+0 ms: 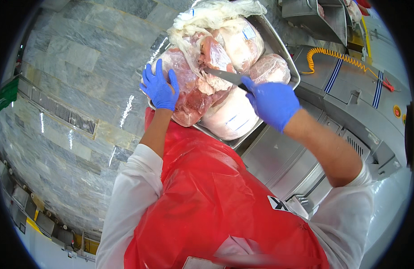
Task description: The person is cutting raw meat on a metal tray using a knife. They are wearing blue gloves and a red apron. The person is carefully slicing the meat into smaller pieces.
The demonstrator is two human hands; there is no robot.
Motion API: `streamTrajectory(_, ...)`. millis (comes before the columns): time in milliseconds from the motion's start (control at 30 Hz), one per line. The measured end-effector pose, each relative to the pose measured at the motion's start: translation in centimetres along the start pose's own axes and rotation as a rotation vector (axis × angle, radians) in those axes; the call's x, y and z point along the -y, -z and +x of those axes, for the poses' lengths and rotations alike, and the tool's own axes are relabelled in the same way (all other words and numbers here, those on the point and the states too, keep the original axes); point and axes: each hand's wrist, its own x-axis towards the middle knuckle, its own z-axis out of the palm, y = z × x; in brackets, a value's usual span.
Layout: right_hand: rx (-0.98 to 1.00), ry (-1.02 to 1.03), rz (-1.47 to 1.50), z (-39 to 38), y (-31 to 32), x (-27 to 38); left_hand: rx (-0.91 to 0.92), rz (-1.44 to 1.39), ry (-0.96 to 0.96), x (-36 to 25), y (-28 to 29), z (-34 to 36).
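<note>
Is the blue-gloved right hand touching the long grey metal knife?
Touching. The head view shows the blue-gloved right hand closed around the handle end of the long grey metal knife.

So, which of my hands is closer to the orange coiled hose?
Your right hand: gripping the knife, it's below and left of the orange coiled hose in the picture. Your left hand is farther away, at the meat on the tray's left side.

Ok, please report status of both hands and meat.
Left hand on meat. Right hand grips knife, tip at meat. Plastic bunched over far meat.
</note>
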Motion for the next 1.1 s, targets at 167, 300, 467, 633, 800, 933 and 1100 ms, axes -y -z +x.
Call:
streamTrajectory(167, -0.119, -0.244, 0.303, -3.9, -11.6, 0.3, 0.026, -0.047, -0.018, -0.4, -0.1, 0.1)
streamTrajectory(300, -0.291, -0.362, 0.533, -4.1, -19.2, 2.8, 0.02, -0.051, -0.043, -0.1, -0.1, 0.0)
streamTrajectory(467, -0.472, -0.372, 0.766, -3.3, -24.2, 5.2, -0.005, -0.049, -0.059, -0.1, 0.0, 0.3)
streamTrajectory(633, -0.379, -0.394, 0.775, -3.9, -22.9, 6.2, -0.01, -0.055, -0.074, 0.5, -0.2, 0.3)
streamTrajectory(800, -0.321, -0.36, 0.827, -5.2, -17.5, 5.6, -0.027, -0.069, -0.103, 0.8, -0.8, 0.4)
streamTrajectory(933, -0.378, -0.43, 0.965, -6.6, -19.4, 7.9, 0.015, 0.038, -0.113, 0.3, -0.6, -0.2)
streamTrajectory(1100, -0.392, -0.517, 1.037, -5.9, -20.9, 10.7, 0.277, 0.013, -0.782, -1.1, 1.2, 2.8)
